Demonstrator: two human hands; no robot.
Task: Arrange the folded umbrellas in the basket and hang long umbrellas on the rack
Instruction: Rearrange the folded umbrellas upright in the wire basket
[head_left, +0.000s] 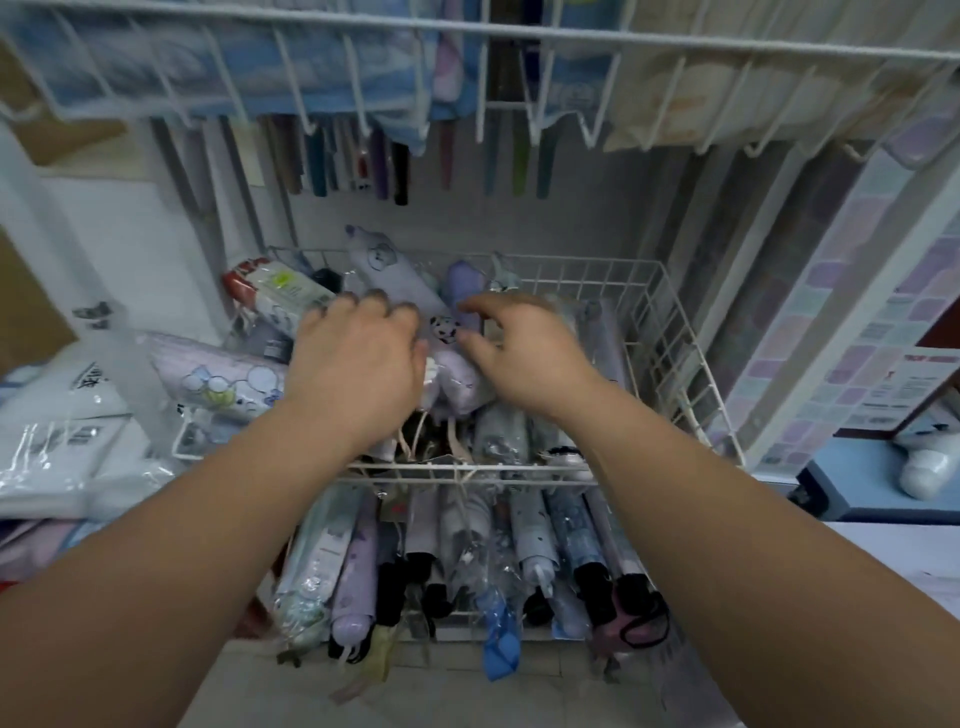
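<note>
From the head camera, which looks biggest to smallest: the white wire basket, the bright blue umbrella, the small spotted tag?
1. white wire basket
2. bright blue umbrella, nearer the camera, yet plainly smaller than the basket
3. small spotted tag

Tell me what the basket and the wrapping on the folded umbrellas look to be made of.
Basket: white coated metal wire, judging by the thin rigid grid of rods; the coating type is unclear. Umbrella wrapping: clear glossy plastic film, going by its crinkles and bright glints over the printed fabric beneath.

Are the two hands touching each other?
Apart. The head view shows the left hand and right hand separated by a gap, with a lilac umbrella visible between them.
</note>
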